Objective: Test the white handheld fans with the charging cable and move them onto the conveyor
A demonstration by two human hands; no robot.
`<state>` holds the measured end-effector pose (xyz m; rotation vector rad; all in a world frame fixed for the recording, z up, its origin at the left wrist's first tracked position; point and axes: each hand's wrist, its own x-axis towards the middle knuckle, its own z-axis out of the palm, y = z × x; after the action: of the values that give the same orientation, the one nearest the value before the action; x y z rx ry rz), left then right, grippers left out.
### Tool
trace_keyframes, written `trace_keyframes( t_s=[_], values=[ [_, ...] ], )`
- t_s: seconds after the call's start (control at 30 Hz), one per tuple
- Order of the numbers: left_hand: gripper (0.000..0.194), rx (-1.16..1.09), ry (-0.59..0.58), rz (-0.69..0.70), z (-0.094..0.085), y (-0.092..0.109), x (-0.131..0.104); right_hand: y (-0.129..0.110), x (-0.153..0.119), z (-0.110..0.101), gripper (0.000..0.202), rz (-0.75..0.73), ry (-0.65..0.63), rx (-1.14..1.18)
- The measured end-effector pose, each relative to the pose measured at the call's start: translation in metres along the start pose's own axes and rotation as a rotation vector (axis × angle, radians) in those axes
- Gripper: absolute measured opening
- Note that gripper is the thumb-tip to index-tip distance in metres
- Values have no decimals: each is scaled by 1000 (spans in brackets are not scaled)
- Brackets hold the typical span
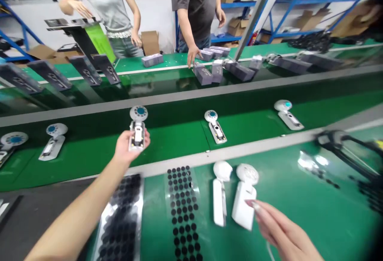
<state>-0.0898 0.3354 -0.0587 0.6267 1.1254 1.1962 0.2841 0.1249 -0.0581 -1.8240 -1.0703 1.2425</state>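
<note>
We are holding an open fan unit (137, 131) in our left hand (129, 146), fingers wrapped around its handle, out over the green conveyor belt (179, 137); its round head with the blue centre is pointing away from us. Our right hand (277, 227) is lying loosely open, holding nothing, its fingertips (250, 204) touching the lower part of a white fan cover (244, 201) that is resting on the green table (287, 197). Just beside that cover, to its left, a second white fan piece (220, 193) is lying flat. Further left, two clear sheets of black round pads (182, 209) are lying on the table, one partly under our left forearm. More open fan units are sitting on the belt: one (216, 126) in the middle, one (287, 113) to the right, and two (54, 141) at the left. Beyond the belt, two people are standing at the far table, and one person's hand (193, 53) is resting near grey boxes (206, 71).
</note>
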Motion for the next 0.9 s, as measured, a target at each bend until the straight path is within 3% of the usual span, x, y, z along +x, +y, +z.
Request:
trace_keyframes(
  t_s=[0.1, 0.17, 0.3, 0.5, 0.73, 0.9],
  values=[
    [30, -323, -208, -259, 56, -35, -83, -47, -23, 28, 29, -104, -146, -14],
    [27, -404, -280, -438, 84, -49, -131, -67, -36, 41, 19, -194, -253, 48],
    [46, -324, -276, -565, 112, -59, -189, -77, -58, 51, 11, -309, -355, 153],
    [55, -109, -229, -431, 117, -61, -229, -67, -86, 46, 9, -334, -405, 208],
    [60, 77, -169, -227, 116, -70, -254, -61, -102, 37, 11, -375, -434, 100],
    [58, 155, -215, -269, 117, -76, -265, -57, -105, 32, 11, -353, -503, -5]
  ],
)
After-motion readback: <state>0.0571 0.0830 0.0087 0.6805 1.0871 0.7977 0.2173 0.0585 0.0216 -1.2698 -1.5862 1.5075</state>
